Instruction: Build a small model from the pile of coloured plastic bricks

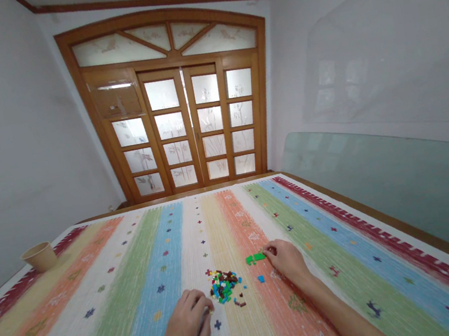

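A heap of small building bricks in brown, green, blue, red and yellow lies on the striped tablecloth between my hands. To its left, my left hand rests low with curled fingers; a small pale bit shows by the fingertips, too small to name. My right hand is closed in a pinch at the right end of the green bricks, which lie on the orange stripe. Whatever its fingertips may hold is hidden. A blue brick sits just below the green ones. Some loose brown bricks lie below the heap.
The striped tablecloth covers the table. A tan paper cup stands at the far left edge. Behind the table are wooden doors with glass panes. A pale green panel leans along the right wall.
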Tool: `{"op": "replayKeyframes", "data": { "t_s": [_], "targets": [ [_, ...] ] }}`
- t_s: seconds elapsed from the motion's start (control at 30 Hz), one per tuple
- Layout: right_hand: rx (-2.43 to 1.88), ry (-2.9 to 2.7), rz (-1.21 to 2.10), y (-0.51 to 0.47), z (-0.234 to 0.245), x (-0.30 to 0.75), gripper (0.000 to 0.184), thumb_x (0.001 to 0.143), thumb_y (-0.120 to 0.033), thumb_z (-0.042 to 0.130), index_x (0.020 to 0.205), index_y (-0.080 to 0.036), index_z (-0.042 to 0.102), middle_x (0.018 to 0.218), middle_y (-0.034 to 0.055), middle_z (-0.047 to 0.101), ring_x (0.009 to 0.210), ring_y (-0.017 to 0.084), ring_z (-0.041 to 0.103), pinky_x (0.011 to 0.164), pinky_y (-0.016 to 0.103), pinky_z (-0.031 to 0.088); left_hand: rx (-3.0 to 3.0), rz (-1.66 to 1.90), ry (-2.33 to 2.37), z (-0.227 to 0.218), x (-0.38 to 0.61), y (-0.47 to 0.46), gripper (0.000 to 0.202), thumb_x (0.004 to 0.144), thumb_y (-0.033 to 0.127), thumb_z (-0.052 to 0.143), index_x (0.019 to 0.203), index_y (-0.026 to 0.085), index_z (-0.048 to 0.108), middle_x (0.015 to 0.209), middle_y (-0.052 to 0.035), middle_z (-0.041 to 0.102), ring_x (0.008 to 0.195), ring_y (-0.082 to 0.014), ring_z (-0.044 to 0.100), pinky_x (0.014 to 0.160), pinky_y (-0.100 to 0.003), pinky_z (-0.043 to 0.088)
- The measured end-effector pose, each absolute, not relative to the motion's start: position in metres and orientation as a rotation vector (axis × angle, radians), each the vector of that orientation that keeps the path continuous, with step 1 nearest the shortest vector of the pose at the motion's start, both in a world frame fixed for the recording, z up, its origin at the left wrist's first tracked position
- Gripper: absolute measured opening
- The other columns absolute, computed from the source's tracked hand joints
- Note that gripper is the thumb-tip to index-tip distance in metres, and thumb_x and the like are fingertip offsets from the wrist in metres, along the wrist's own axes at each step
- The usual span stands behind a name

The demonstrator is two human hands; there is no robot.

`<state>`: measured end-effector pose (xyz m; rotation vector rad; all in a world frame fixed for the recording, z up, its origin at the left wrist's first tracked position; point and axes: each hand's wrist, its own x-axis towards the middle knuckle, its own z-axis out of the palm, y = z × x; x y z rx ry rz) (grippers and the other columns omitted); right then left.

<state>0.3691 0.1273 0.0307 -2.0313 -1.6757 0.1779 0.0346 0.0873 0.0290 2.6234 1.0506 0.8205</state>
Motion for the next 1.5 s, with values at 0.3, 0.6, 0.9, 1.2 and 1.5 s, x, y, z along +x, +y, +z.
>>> {"op": "replayKeyframes", "data": {
  "t_s": [0.3,0.6,0.9,1.2,1.5],
  "targets": [
    [-2.074,-1.666,0.187,0.1275,0.0308,0.3678,0.019,0.093,-0.021,0.063,0.097,-0.019,0.082,0.101,0.0074,0.081,0.095,0.022,0.072,0.075,0.026,0.043,2.624,0.795,1.055,0.0307,0.0345,0.0872,0.019,0.097,0.011,0.048,0.098,0.024,0.062,0.105,-0.0078,0.068,0.098,-0.0257,0.065,0.087,-0.039,0.056],
    [-2.046,-1.674,0.160,0.1265,0.0283,0.3676,0.026,0.098,-0.027,0.058,0.099,-0.018,0.082,0.103,0.0108,0.080,0.098,0.024,0.073,0.078,0.028,0.046,2.613,0.829,1.058,0.0316,0.0347,0.0869,0.020,0.096,0.010,0.049,0.097,0.024,0.063,0.102,-0.0074,0.069,0.096,-0.0257,0.066,0.086,-0.039,0.056],
    [-2.046,-1.661,0.157,0.1250,0.0282,0.3661,0.027,0.097,-0.024,0.057,0.099,-0.017,0.082,0.103,0.0119,0.080,0.098,0.025,0.072,0.080,0.028,0.046,2.593,0.859,1.051,0.0322,0.0359,0.0871,0.020,0.094,0.010,0.051,0.097,0.024,0.065,0.102,-0.0074,0.069,0.095,-0.0252,0.066,0.085,-0.037,0.056],
    [-2.057,-1.659,0.131,0.1242,0.0288,0.3653,0.025,0.096,-0.024,0.058,0.097,-0.017,0.082,0.100,0.0114,0.080,0.096,0.025,0.072,0.077,0.027,0.045,2.590,0.855,1.050,0.0311,0.0350,0.0869,0.020,0.095,0.010,0.050,0.098,0.024,0.064,0.103,-0.0069,0.068,0.096,-0.0247,0.066,0.085,-0.037,0.056],
    [-2.049,-1.647,0.119,0.1235,0.0282,0.3655,0.026,0.095,-0.024,0.057,0.097,-0.017,0.082,0.100,0.0111,0.080,0.096,0.025,0.073,0.078,0.028,0.046,2.585,0.885,1.041,0.0335,0.0357,0.0855,0.019,0.095,0.011,0.051,0.096,0.024,0.065,0.101,-0.0069,0.069,0.094,-0.0250,0.066,0.084,-0.037,0.056]
  ]
}}
